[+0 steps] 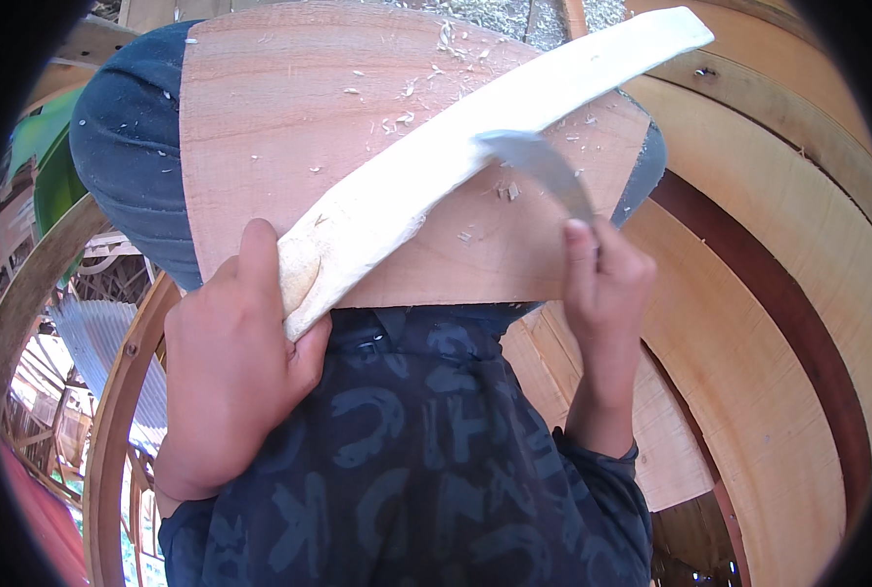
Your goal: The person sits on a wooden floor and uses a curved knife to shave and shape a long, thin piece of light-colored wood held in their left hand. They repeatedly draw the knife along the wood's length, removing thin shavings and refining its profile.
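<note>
Most of the pale stick looks shaved clean; chips litter the board under it. Left hand grips its near end, right hand clasps the knife mid-stick; trimming seems unfinished.

No pkgs, labels, signs or screens in view.
</note>
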`<state>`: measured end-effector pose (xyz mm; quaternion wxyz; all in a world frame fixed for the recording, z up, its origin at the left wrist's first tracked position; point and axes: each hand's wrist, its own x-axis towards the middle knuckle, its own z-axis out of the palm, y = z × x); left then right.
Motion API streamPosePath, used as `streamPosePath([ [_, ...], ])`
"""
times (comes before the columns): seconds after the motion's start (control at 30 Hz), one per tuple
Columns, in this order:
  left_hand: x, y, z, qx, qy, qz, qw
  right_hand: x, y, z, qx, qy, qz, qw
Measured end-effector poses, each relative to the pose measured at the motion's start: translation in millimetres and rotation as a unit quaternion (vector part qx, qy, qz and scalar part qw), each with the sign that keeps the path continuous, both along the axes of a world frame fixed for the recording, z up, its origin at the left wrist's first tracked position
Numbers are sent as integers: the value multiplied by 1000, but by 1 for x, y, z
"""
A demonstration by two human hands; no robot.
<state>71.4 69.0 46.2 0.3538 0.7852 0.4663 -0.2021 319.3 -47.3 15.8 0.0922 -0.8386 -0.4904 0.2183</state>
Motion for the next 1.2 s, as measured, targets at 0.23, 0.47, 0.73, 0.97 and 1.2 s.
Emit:
streamPosePath([
  [0.23, 1, -1, -1, 7, 5, 0, 1000, 7, 6, -20, 30, 20, -28, 999],
  [0.47, 3, -2, 1, 11, 3, 3, 1000, 57, 5, -8, 22, -10, -92, 995],
  [0.73, 3, 0, 2, 10, 9, 0, 1000, -5, 16, -1, -38, 29, 70, 996],
  [0.97, 4, 0, 0, 10, -8, 14, 1000, 11, 21, -5, -18, -27, 98, 995],
  [1.2, -4, 0, -2, -12, -23, 20, 999, 79, 3, -4, 20, -56, -111, 992],
])
